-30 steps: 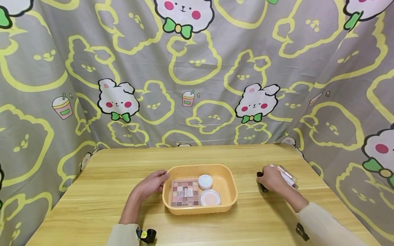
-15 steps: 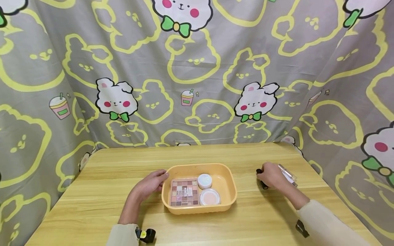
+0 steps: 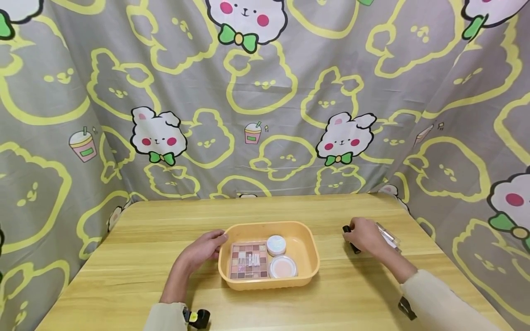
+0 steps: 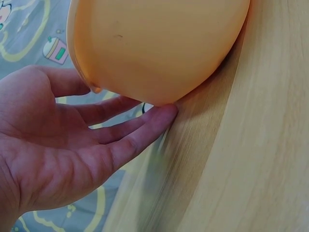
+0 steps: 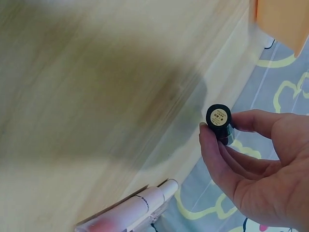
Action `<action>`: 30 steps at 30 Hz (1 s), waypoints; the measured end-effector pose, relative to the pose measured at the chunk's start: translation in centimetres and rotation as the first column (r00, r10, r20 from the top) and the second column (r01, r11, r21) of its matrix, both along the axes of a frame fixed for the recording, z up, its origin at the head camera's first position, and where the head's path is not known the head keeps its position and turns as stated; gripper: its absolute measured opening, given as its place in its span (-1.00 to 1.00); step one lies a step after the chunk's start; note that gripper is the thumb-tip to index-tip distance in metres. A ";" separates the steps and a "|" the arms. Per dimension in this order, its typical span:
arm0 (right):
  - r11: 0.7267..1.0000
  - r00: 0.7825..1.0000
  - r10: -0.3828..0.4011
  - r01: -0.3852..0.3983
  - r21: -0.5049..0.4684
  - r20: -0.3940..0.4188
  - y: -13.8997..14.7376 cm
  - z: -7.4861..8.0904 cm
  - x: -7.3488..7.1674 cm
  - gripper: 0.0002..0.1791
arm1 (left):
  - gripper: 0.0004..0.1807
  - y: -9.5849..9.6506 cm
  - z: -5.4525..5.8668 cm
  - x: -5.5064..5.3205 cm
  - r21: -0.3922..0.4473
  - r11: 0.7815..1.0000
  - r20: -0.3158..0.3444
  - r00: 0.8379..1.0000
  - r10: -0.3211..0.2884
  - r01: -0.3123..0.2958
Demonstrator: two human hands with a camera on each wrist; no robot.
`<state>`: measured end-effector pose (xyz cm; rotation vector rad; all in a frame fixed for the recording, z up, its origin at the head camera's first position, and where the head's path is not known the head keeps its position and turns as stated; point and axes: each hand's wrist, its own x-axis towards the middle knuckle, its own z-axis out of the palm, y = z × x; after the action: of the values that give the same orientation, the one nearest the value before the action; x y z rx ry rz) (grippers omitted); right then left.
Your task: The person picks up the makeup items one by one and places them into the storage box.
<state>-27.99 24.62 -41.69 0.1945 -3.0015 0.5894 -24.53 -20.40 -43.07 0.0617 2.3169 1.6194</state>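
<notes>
An orange plastic basket (image 3: 308,250) stands on the wooden table. Inside it lie a square eyeshadow palette (image 3: 248,260), a small round white jar (image 3: 276,245) and a round compact (image 3: 283,266) with a pale pink centre. My left hand (image 3: 203,248) holds the basket's left end, thumb at the rim and fingers against the outer wall. To the right, my right hand (image 3: 365,235) pinches a black lipstick tube (image 3: 351,239) between thumb and fingers. In the right wrist view, a round cream label shows on the end of this lipstick (image 5: 219,117).
Beside my right hand lie slender cosmetic tubes (image 3: 389,236), one white and one clear-sided; the white-pink tube (image 5: 149,203) shows larger in the right wrist view. A patterned grey curtain (image 3: 285,92) hangs behind and beside the table (image 3: 265,308).
My right hand, with the black lipstick, has shifted very slightly left and away from the tubes. My left hand stays at the basket, and the basket's contents look the same.
</notes>
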 end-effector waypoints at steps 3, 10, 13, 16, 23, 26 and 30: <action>1.000 1.000 0.005 -0.005 0.007 -0.012 -0.1 0.1 -0.2 -0.67 | -0.36 0.0 0.0 -0.1 0.000 1.000 -0.002 1.000 -0.001 0.001; 1.000 1.000 0.006 -0.006 0.003 0.004 -0.7 0.6 -0.2 -0.65 | -0.38 -0.1 0.0 -0.1 0.010 1.000 -0.003 1.000 -0.017 0.017; 1.000 1.000 0.014 -0.014 0.016 0.003 -1.0 0.6 -0.3 -0.63 | -0.39 0.0 -0.1 -0.2 0.011 1.000 -0.001 1.000 -0.013 0.013; 0.999 1.000 0.022 -0.022 0.023 0.001 -1.4 0.6 -0.3 -0.64 | -0.38 0.0 -0.1 -0.1 0.008 1.000 0.001 1.000 -0.010 0.010; 0.999 0.998 0.033 -0.032 -0.012 0.052 -2.2 1.2 -0.2 -0.65 | -0.38 -0.1 -0.2 -0.2 0.022 1.000 0.001 1.000 -0.016 0.016; 0.999 0.997 0.036 -0.033 -0.034 0.067 -2.5 1.5 -0.2 -0.65 | -0.42 -0.2 -0.2 -0.3 0.038 0.999 -0.004 0.999 -0.033 0.033; 0.998 0.996 0.037 -0.032 -0.056 0.085 -2.9 1.8 -0.1 -0.65 | -0.43 -0.3 -0.3 -0.4 0.053 0.997 -0.009 0.999 -0.049 0.050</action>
<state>-28.12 21.71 -39.86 0.2238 -3.0662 0.6999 -24.97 -20.66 -43.35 0.1365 2.2596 1.6590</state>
